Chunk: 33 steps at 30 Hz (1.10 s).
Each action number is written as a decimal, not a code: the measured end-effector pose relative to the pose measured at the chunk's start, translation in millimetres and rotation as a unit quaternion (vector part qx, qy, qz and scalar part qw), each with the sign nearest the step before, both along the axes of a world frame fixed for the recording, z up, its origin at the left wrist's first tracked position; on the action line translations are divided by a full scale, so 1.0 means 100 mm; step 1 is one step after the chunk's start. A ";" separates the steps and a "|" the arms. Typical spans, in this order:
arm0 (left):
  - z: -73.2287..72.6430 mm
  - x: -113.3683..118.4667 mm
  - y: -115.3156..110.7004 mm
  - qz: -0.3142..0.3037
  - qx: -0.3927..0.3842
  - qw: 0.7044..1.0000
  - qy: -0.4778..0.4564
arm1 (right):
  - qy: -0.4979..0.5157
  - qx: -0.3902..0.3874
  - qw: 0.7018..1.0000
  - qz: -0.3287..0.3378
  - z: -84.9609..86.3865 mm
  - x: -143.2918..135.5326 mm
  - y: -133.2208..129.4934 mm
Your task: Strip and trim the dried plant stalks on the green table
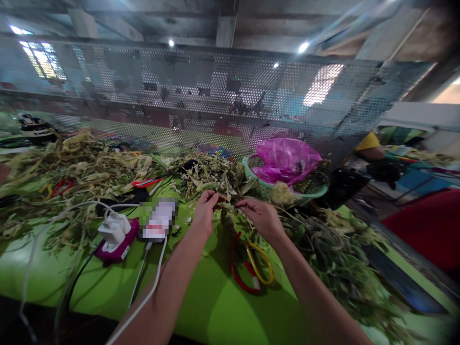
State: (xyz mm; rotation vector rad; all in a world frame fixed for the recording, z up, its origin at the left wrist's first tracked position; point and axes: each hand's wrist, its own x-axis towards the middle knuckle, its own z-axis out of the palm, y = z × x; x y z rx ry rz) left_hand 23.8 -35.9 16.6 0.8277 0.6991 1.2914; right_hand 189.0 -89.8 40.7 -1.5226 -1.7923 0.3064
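Observation:
My left hand point(207, 209) and my right hand point(259, 216) face each other above the green table point(204, 306). Both have their fingers pinched on a dried plant stem point(226, 205) that spans the small gap between them. Just below lie scissors point(254, 268) with one red and one yellow handle loop, their blades hidden under plant bits. Behind my hands rises a heap of dried plants point(212, 175). A greener plant pile point(327, 249) spreads to the right of my right forearm.
A green basket point(264, 189) holds a pink plastic bag point(287, 160). At left are a purple power strip point(117, 247) with white chargers, a phone point(159, 220) on a cable, and a red cutter point(147, 182). A perforated metal screen point(215, 96) stands behind; a person's arm point(372, 151) shows at right.

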 end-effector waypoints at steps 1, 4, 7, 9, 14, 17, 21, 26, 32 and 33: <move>0.02 -0.01 0.00 0.002 -0.005 1.000 0.000 | -0.001 -0.003 1.000 -0.003 0.00 0.00 0.00; 0.06 -0.06 -0.02 -0.033 -0.004 0.999 0.024 | 0.020 -0.024 0.999 -0.005 -0.02 0.01 0.04; 0.06 -0.08 -0.01 -0.062 0.031 0.995 0.075 | 0.082 -0.039 0.996 0.016 -0.06 0.01 0.07; 0.04 -0.06 -0.01 -0.058 0.072 0.989 0.116 | 0.137 -0.045 0.989 0.026 -0.08 -0.01 0.08; 0.02 0.02 -0.02 -0.090 0.138 0.972 0.166 | 0.262 -0.038 0.964 0.023 -0.10 -0.07 0.06; 0.05 0.04 -0.07 -0.130 0.083 0.981 0.115 | 0.308 -0.034 0.951 0.004 -0.08 -0.06 0.06; 0.04 0.05 -0.10 -0.171 0.070 0.978 0.100 | 0.355 -0.036 0.934 -0.002 -0.05 -0.06 0.04; -0.01 0.09 -0.08 -0.137 0.104 0.974 0.149 | 0.312 -0.022 0.950 0.010 -0.01 -0.09 0.01; -0.04 0.07 -0.07 -0.153 0.161 0.960 0.170 | 0.357 -0.065 0.932 -0.004 0.03 -0.14 -0.03; -0.05 0.07 -0.07 -0.161 0.171 0.957 0.170 | 0.396 -0.086 0.914 -0.001 0.03 -0.15 -0.03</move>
